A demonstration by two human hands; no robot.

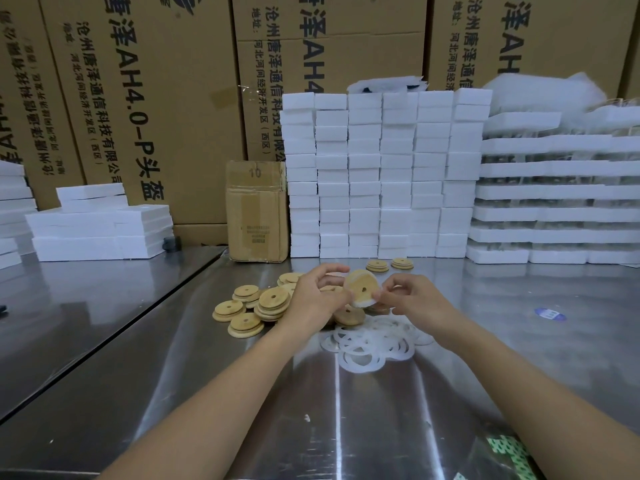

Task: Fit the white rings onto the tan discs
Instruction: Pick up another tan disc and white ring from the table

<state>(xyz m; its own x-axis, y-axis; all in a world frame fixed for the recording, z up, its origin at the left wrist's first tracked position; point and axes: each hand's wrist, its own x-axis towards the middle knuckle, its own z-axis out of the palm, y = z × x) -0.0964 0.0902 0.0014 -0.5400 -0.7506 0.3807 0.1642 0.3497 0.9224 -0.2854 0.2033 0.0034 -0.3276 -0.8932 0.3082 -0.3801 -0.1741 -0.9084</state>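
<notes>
Head view: I've got one tan disc up off the bench, held between both hands near centre frame. It stands on edge with its flat face and centre hole turned toward me, so its axis runs back along my line of sight.

Left hand: fingers curled round the disc's left rim. Right hand: thumb and fingertips pinching the lower-right rim.

A white ring shows along the lower edge and a little at the top. My read is that it's partly seated, not all the way round. Fingers cover the rest of the rim, so I can't tell there.

Key geometry: the ring edge being worked sits at the right hand's fingertips. I'd expect that hand to walk the ring round while the left holds and turns the disc.

Supply: loose white rings lie heaped flat on the bench just below the hands, on my side of them and closer to the right hand. The pile of bare discs sits to the left, beside and partly behind the left hand. Two more discs lie beyond, near the white block stacks. I can't tell if those are ringed.

Risk: a thin ring could slip off the rim if it's stretched unevenly.
</notes>
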